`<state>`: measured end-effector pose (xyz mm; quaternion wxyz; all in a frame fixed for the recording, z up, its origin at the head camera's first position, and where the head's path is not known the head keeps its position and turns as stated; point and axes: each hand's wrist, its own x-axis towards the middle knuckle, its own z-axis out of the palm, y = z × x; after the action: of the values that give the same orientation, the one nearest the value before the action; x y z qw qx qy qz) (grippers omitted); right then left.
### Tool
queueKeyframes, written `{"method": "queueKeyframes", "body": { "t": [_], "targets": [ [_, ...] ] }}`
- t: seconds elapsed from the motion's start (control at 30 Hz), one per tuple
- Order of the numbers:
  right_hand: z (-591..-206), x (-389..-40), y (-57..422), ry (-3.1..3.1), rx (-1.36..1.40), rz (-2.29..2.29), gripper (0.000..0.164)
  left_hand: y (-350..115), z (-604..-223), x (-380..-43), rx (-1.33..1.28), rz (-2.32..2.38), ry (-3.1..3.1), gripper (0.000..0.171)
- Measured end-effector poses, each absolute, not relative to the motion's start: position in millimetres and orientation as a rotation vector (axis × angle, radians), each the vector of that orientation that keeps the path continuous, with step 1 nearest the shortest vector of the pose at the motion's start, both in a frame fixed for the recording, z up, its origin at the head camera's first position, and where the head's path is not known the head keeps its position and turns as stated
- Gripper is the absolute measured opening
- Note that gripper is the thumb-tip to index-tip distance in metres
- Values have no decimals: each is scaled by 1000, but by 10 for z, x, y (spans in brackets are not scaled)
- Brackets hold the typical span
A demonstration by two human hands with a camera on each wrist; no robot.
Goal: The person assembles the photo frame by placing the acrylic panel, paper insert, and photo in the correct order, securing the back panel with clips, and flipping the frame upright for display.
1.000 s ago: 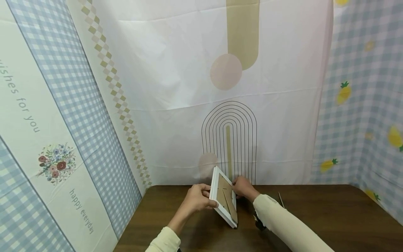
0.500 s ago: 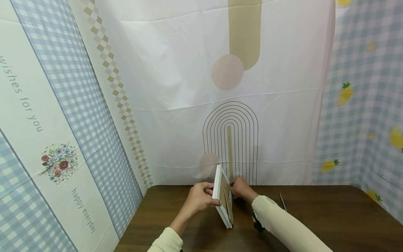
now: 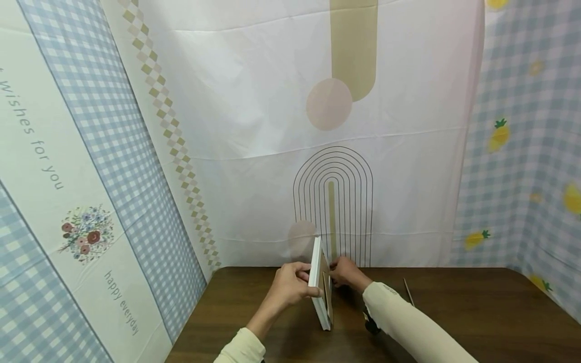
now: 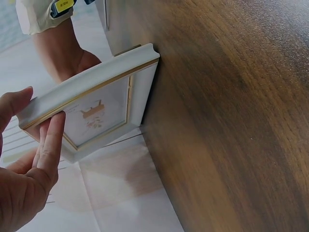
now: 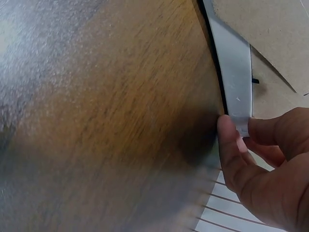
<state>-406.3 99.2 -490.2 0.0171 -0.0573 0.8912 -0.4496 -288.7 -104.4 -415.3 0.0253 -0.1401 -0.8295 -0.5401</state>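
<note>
1. A white picture frame (image 3: 320,287) is standing nearly upright on its lower edge on the dark wooden bench (image 3: 454,312), at about 6 o'clock in the head view and close to the bench's far edge.
2. The left hand (image 3: 290,287) is holding the frame from its 9 o'clock side, with the grip closed around the frame's upper part. In the left wrist view, the fingers (image 4: 50,145) are lying along the gold-trimmed front (image 4: 96,116) and the thumb is sitting on the outer edge.
3. The right hand (image 3: 346,273) is meeting the frame from its 3 o'clock side, its grip pinching the white rim. In the right wrist view, the thumb (image 5: 231,150) is pressing against the rim beside the brown cardboard backing (image 5: 270,43).
4. The backing is facing the right hand and the glazed front is facing the left.
5. A thin, dark stick-like item (image 3: 406,291) is lying on the bench at about 3 o'clock from the frame, well apart from it.
6. Printed cloth backdrops (image 3: 254,151) are hanging behind and beside the bench.
</note>
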Motion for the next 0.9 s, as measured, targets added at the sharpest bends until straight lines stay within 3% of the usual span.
{"method": "queueKeyframes", "body": {
  "t": [0.13,0.33,0.47,0.53,0.77,0.9],
  "targets": [
    [-4940,-4162,1067,2753,-232,-1389,40,-1037,-4147,-2882,-435,-1654,-2571,66],
    [-5298,-4785,1252,2905,-454,-1290,50,-1026,-4144,-2882,-427,-1646,-2570,65],
    [-5279,-4906,1268,2972,-524,-1400,42,-1001,-4142,-2877,-413,-1643,-2580,66],
    [-5183,-4866,1246,3002,-534,-1434,42,-981,-4137,-2874,-410,-1635,-2591,68],
    [-4399,-4168,1057,2990,-350,-1536,46,-922,-4109,-2863,-421,-1533,-2633,70],
    [-4298,-4067,1010,3005,-304,-1533,46,-889,-4104,-2857,-423,-1482,-2652,70]
  ]
}}
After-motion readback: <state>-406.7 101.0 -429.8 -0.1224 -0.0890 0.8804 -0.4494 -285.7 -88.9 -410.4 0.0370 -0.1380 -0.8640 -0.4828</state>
